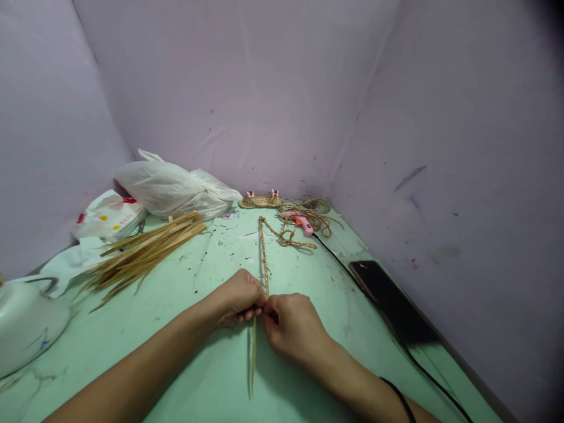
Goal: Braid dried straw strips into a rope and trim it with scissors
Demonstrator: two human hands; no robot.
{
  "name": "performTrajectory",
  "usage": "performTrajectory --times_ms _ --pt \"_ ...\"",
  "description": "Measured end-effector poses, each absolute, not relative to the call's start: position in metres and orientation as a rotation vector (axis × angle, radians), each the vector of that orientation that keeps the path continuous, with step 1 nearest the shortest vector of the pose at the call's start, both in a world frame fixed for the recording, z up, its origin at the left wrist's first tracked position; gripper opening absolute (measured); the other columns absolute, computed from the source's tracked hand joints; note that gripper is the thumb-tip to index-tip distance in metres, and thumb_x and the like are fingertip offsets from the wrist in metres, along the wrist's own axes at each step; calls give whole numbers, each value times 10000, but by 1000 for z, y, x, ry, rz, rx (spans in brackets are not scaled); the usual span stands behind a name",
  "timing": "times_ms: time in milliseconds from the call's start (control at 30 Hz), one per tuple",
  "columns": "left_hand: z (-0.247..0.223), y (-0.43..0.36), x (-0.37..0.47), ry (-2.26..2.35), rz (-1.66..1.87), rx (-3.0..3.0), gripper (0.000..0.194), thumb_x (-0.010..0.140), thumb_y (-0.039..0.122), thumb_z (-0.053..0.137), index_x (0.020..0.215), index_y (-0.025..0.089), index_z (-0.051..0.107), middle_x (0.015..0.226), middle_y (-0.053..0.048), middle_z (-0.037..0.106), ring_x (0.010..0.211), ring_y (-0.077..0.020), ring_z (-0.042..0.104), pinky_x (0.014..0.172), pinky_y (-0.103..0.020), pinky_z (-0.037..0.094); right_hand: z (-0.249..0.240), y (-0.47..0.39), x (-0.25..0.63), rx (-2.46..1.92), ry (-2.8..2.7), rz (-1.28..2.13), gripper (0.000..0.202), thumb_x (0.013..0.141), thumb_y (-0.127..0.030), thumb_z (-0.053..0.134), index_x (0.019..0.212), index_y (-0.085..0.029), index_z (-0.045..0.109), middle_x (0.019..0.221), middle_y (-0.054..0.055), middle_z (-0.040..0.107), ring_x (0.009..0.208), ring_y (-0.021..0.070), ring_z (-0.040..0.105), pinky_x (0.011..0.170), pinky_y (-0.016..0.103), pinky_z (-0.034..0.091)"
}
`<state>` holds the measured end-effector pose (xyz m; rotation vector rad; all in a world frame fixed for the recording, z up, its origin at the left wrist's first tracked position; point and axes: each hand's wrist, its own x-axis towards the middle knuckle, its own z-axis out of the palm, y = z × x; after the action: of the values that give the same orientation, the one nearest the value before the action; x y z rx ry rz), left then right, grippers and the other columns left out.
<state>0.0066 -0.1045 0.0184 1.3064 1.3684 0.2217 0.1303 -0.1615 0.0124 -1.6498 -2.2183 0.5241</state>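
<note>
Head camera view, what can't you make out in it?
Head view: strands of the cord at the grip, hidden by the left hand and right hand.
Head view: contents of the white bag, hidden by its plastic.
Head view: the rest of the white object, cut off by the left edge.
Head view: markings on the pink gun, too small.

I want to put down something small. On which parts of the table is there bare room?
Table looks free between the right hand and the phone, and, apart from specks, between the straw bundle and the left hand. The far end is crowded: white bag, pink glue gun, brown cord.
</note>
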Motion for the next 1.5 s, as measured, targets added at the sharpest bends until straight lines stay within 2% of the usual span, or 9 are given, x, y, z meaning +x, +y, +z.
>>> performTrajectory --times_ms 133,233,367,667,833,967,1167,1367,1500 --pt "19 -99 0 1239 258 1403 77 476 128 449 414 136 495 293 46 359 266 -47 277 296 -179 179 12 -154 135 -1561 -2125 697 166 694 -267 532 650 -174 662 564 12 629 497 103 500 479 200 291" --pt "14 -93 -6 1149 240 1455 77 506 155 489 434 136 508 301 52 351 278 -48 267 298 -186 165 9 -138 148 -1554 -1894 844 275 718 -370 515 601 -154 638 530 14 604 481 101 488 467 197 320" --pt "4 -87 -14 1031 198 1500 61 504 152 500 450 135 523 320 50 360 300 -56 279 309 -194 176 5 -100 173 -1604 -1519 893 256 694 -368 508 667 -132 604 590 41 618 490 118 525 490 220 392" --pt "-3 -94 -15 961 432 1602 91 485 73 400 444 141 445 404 59 294 413 -44 287 371 -176 199 33 50 162 -1795 -1832 265 257 699 -325 492 751 -129 649 651 54 637 610 159 552 539 233 363" --pt "-11 -89 -14 949 388 1606 111 491 56 395 427 147 394 383 68 265 417 -40 294 388 -174 198 19 100 129 -2091 -1944 152 373 733 -448 464 752 -136 667 704 103 656 713 208 599 599 262 378" --pt "-21 -80 -15 852 355 1599 139 492 18 415 426 137 389 374 82 263 427 -30 264 422 -186 182 5 107 115 -2238 -1967 124 333 699 -416 495 761 -147 681 785 138 673 795 251 617 633 291 399" --pt "-34 -75 -14 921 331 1533 314 511 -21 395 357 145 177 362 68 102 401 -31 128 408 -251 96 3 95 114 -2299 -1917 112 291 670 -315 486 752 -124 690 783 177 676 785 272 627 601 293 407" --pt "-60 -75 -11 1037 302 1516 313 570 66 454 381 164 224 393 59 152 439 -53 162 429 -248 143 -6 88 118 -2181 -1796 317 308 706 -341 449 730 -136 678 759 158 675 783 261 617 618 302 400" --pt "-67 -73 -10 955 312 1551 287 569 89 458 385 164 252 388 56 147 445 -54 179 419 -237 143 -17 94 125 -2075 -1647 498 295 693 -391 472 627 -160 642 607 106 638 629 233 601 545 295 386"
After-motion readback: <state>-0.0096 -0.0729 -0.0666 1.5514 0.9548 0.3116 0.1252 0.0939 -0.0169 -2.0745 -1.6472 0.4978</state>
